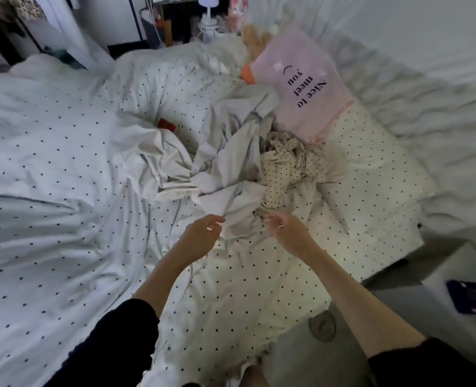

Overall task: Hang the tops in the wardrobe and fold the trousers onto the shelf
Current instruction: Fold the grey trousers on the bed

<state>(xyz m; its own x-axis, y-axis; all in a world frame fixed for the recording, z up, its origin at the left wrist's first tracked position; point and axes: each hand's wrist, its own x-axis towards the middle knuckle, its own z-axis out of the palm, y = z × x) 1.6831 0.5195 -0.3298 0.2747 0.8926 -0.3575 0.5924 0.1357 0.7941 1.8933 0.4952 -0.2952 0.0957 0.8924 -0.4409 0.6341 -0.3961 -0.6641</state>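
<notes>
A bed [63,163] with dotted bedding fills the room; its near right edge meets bare floor [415,291]. On the bed, below a pink pillow [304,88], lies a pale crumpled garment [231,163]. The left hand [203,233] and right hand [290,233] hover at its near edge, fingers loosely curled, holding nothing.

A heap of garments [228,163] lies on the bed [63,191] ahead of me. My left hand [203,230] and right hand [287,230] reach its near edge. A cushion [304,88] sits behind it, a bedside lamp [207,12] farther back.
</notes>
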